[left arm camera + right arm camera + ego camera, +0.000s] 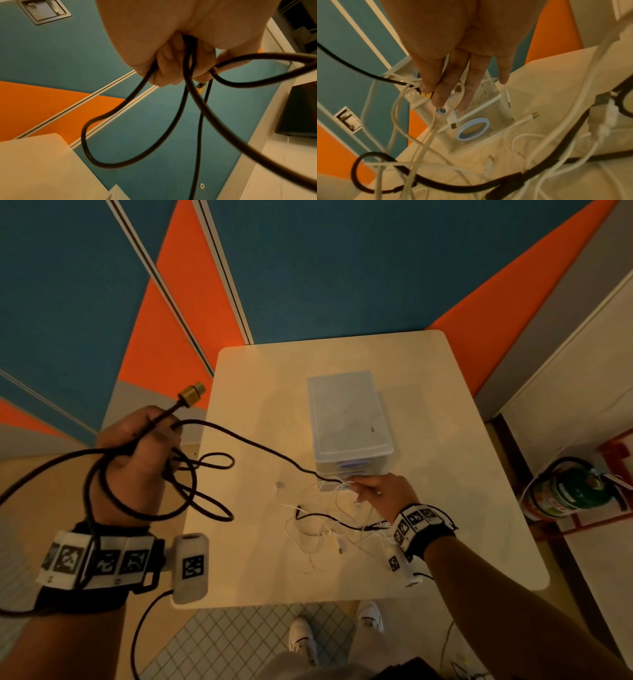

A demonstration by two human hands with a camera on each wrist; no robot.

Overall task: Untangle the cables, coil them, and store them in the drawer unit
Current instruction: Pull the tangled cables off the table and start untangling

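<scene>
My left hand (144, 446) is raised off the table's left edge and grips several loops of a thick black cable (191, 501). One gold plug (193, 392) sticks up above the fist. In the left wrist view the fingers (164, 67) curl round the black cable's loops (137, 155). The cable runs right across the table to my right hand (363, 486), whose thumb and forefinger (431, 93) pinch its other gold plug (426, 95) at the front of the translucent drawer unit (346, 419). Tangled white cables (325, 532) lie in front of the unit, some draped over that plug.
The cream table (445, 412) stands against teal and orange wall panels. A thin black lead (329, 518) runs through the white tangle. The drawers have blue ring handles (472, 129). A green fire extinguisher (575, 491) sits on the floor at the right.
</scene>
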